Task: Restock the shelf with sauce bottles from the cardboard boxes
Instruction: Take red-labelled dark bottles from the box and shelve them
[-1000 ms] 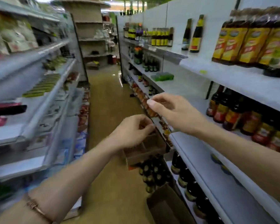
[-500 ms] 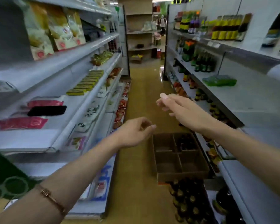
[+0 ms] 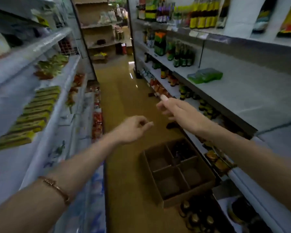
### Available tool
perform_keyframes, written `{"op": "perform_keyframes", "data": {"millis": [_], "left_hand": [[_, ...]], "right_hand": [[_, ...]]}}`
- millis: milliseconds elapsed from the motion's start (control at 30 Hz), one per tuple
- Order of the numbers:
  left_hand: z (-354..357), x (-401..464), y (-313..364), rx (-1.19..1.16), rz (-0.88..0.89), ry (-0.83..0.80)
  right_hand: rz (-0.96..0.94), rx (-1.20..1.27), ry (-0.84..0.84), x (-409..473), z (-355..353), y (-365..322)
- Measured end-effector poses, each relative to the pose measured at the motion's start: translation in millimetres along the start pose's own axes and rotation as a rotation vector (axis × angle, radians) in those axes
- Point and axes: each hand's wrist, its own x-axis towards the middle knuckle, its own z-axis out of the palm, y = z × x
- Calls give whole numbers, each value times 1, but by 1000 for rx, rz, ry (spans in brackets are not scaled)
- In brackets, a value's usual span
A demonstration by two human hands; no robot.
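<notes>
left hand (image 3: 133, 128) loosely curled, right hand (image 3: 176, 111) relaxed, both hold nothing | divided box (image 3: 178, 172) below them mostly emptied | reach nearer bottles (image 3: 196, 217), grip necks

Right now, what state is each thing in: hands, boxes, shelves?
Left hand: loosely curled, holding nothing.
Right hand: fingers extended, holding nothing.
Divided cardboard box: open, on the floor, nearly empty; something dark in one far compartment.
Bottles: upright, nearer than that box.
Right middle shelf: mostly bare.
</notes>
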Motion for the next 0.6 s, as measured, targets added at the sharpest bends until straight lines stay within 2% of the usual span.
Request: {"op": "perform_keyframes", "data": {"millis": [100,267,433,500,600], "left_hand": [[7,63,1,20,118,-71],[9,169,4,70,260,-174],[-13,269,-5,148,300,-250],[-22,310,-14,163,284,-248],[-20,358,-26,168,295,-220]], "right_hand": [[77,-8,87,34,-17,24],[118,-50,102,105,-47,64],[55,-21,205,212,-63,96],[28,33,274,249,-64,112],[49,92,292,279,-71,134]]}}
